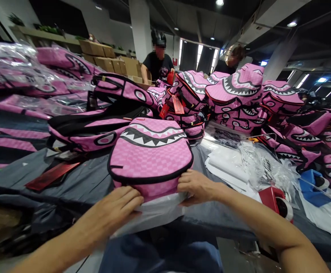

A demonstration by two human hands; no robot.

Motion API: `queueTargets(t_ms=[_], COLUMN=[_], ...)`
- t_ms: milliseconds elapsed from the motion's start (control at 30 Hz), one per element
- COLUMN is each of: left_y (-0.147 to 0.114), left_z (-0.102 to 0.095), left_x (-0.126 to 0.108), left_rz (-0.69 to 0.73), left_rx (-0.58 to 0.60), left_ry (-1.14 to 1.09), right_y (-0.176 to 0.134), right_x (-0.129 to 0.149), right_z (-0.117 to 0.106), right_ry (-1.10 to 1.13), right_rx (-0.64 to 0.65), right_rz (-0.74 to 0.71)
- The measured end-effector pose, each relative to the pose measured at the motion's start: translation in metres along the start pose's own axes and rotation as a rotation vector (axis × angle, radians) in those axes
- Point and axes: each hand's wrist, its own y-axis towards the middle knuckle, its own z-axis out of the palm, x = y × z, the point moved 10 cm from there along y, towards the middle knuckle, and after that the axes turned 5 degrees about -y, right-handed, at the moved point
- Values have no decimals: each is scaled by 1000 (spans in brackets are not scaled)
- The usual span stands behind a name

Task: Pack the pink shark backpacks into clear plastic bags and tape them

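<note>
A pink checkered backpack (pixel 154 159) with a shark-mouth print and black piping lies in front of me on the dark-covered table. My left hand (pixel 127 203) is closed at its lower left edge, fingers bent over the pink fabric. At the lower right corner my right hand (pixel 195 186) has its fingers curled against the backpack, the thumb underneath. A translucent plastic bag (pixel 159 212) shows below the backpack between both hands and hangs over the table edge. How far the plastic reaches under the backpack is hidden.
Stacked pink backpacks (pixel 233 94) stand behind, and plastic-wrapped ones (pixel 20 76) at left. A red tag (pixel 53 175) lies left. To the right are white sheets (pixel 225 165), a red tape dispenser (pixel 275 203) and a blue one (pixel 313 185). Two people work across the table near cardboard boxes (pixel 108 62).
</note>
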Motion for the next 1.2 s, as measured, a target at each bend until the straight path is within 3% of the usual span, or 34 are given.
queueTargets(t_ms=[100,167,267,333,467,567,700,800,967,1033,1100,1200], left_y=[33,47,53,49,36,31,36,27,4,-1,-1,-2], left_z=[-41,-59,-71,-69,-62,-64,-56,-56,-49,-46,-42,-33], left_x=[1,-2,-5,-6,-16,-25,-20,-15,0,-4,-14,-32], left_rz=[60,64,47,39,39,6,-120,-76,-28,-43,-67,-111], left_rx=[-38,-90,-211,-261,-342,-440,-333,-310,-329,-390,-444,-486], left_ry=[61,80,30,8,140,117,-42,-29,-16,48,76,55], right_y=[8,5,-11,-19,-16,-25,-31,-21,-6,-8,-14,-29], right_x=[-6,-6,-7,-2,21,24,14,19,33,37,39,36], right_z=[-54,-81,-104,-104,-88,-85,-81,-79,-68,-60,-53,-44], right_ry=[-7,-43,-63,-67,-164,-211,-167,-138,-140,-153,-158,-189], right_rx=[-180,-378,-699,-784,-699,-813,-946,-896,-637,-575,-587,-741], right_rz=[1,52,200,229,134,190,337,270,98,46,19,82])
